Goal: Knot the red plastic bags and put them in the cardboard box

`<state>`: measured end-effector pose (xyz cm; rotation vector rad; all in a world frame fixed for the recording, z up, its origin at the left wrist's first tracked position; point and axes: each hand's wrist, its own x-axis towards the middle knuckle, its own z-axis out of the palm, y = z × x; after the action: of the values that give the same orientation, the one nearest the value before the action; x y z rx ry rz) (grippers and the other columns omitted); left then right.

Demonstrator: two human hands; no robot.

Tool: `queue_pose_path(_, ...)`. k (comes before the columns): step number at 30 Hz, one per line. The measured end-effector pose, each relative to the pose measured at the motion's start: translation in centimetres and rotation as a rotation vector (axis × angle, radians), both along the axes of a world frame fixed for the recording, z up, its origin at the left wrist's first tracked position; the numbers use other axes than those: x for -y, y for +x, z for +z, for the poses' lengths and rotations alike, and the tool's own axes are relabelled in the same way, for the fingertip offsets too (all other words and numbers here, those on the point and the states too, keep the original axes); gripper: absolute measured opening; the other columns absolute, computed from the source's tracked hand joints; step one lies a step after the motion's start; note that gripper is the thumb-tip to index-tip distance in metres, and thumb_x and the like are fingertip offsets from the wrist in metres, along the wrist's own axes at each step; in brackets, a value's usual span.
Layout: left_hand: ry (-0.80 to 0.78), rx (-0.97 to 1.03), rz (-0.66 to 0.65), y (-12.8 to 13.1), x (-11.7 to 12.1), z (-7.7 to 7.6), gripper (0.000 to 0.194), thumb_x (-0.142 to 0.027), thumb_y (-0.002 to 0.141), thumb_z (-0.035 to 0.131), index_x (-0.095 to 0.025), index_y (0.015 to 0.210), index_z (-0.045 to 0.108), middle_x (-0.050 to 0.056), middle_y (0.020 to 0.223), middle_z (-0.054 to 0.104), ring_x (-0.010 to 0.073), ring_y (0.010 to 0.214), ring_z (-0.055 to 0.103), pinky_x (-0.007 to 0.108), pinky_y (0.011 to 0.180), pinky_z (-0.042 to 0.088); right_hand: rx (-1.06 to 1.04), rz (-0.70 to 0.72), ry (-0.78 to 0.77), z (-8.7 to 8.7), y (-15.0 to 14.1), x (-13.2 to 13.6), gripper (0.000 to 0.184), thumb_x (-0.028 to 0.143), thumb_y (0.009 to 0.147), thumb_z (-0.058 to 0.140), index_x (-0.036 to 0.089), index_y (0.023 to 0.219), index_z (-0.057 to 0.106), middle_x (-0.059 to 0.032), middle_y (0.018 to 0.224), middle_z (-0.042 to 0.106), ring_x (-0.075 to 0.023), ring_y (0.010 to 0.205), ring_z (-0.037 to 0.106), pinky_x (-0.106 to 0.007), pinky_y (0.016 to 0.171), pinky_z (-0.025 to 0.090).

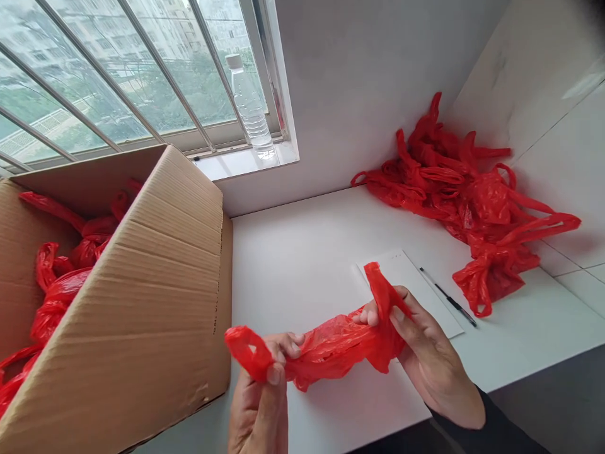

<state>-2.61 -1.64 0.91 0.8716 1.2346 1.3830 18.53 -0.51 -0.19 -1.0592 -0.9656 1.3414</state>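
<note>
A red plastic bag [331, 343] is stretched into a rope between both my hands, low over the white table [302, 252]. My left hand [262, 403] pinches its left end, where a handle loop curls over my thumb. My right hand [428, 362] is closed on the right end, with the other handle sticking up past my fingers.
A large open cardboard box [155, 296] with several red bags [61, 277] inside fills the left. A heap of red bags [463, 195] lies at the back right by the tiled wall. A sheet of paper [425, 284] and a pen [449, 297] lie beside my right hand. A water bottle [249, 107] stands on the sill.
</note>
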Motion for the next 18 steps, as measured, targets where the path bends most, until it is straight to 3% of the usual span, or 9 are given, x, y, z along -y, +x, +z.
queue_pose_path(3, -0.008, -0.274, 0.092, 0.0, 0.7, 0.0, 0.024, -0.044, 0.079, 0.077, -0.027, 0.081, 0.06, 0.003, 0.099, 0.061, 0.0259, 0.108, 0.061, 0.035, 0.087, 0.058, 0.19, 0.036, -0.013, 1.1, 0.4, 0.3, 0.03, 0.046, 0.095, 0.059, 0.032, 0.119, 0.05, -0.0042, 0.096, 0.065, -0.0231, 0.083, 0.066, -0.041, 0.075, 0.059)
queue_pose_path(5, -0.027, -0.404, 0.088, 0.2, 1.1, -0.2, 0.026, -0.041, 0.078, 0.079, -0.028, 0.088, 0.059, 0.002, 0.1, 0.06, 0.0215, 0.101, 0.06, 0.029, 0.081, 0.056, 0.425, 0.114, -0.008, 1.5, 0.6, 0.2, 0.038, 0.042, 0.091, 0.066, 0.033, 0.125, 0.051, -0.0044, 0.101, 0.065, -0.0248, 0.09, 0.065, -0.043, 0.08, 0.058)
queue_pose_path(9, -0.04, -0.421, 0.083, 1.0, 2.1, -0.3, 0.02, -0.034, 0.085, 0.068, -0.03, 0.101, 0.055, 0.0, 0.103, 0.056, 0.0163, 0.097, 0.054, 0.023, 0.078, 0.05, 0.855, 0.272, 0.05, 1.5, 0.9, -0.2, 0.025, 0.027, 0.091, 0.062, 0.031, 0.116, 0.06, -0.0038, 0.102, 0.062, -0.0255, 0.096, 0.06, -0.045, 0.085, 0.053)
queue_pose_path(11, -0.076, -0.447, 0.107, 1.4, 2.5, 0.0, 0.019, -0.03, 0.086, 0.063, -0.03, 0.104, 0.054, 0.0, 0.107, 0.056, 0.0168, 0.101, 0.053, 0.024, 0.078, 0.047, 0.914, 0.296, 0.064, 1.5, 0.9, -0.3, 0.014, 0.023, 0.094, 0.055, 0.029, 0.105, 0.063, -0.003, 0.094, 0.061, -0.0235, 0.089, 0.06, -0.042, 0.08, 0.052)
queue_pose_path(14, -0.075, -0.494, 0.111, 1.8, 2.9, 0.6, 0.013, -0.026, 0.085, 0.059, -0.028, 0.094, 0.05, 0.003, 0.11, 0.056, 0.0202, 0.104, 0.053, 0.028, 0.069, 0.043, 0.89, 0.224, 0.124, 2.2, 0.9, -0.3, 0.015, 0.028, 0.099, 0.051, 0.028, 0.092, 0.064, -0.0011, 0.084, 0.057, -0.0191, 0.075, 0.059, -0.036, 0.068, 0.051)
queue_pose_path(18, 0.058, -0.507, 0.154, 2.1, 2.9, 1.1, 0.018, -0.014, 0.08, 0.052, -0.026, 0.082, 0.041, 0.002, 0.111, 0.054, 0.0198, 0.099, 0.053, 0.031, 0.074, 0.043, 0.795, 0.12, 0.253, 3.3, 0.7, 0.0, 0.014, 0.029, 0.1, 0.053, 0.028, 0.094, 0.065, -0.001, 0.087, 0.058, -0.0161, 0.073, 0.06, -0.032, 0.067, 0.052)
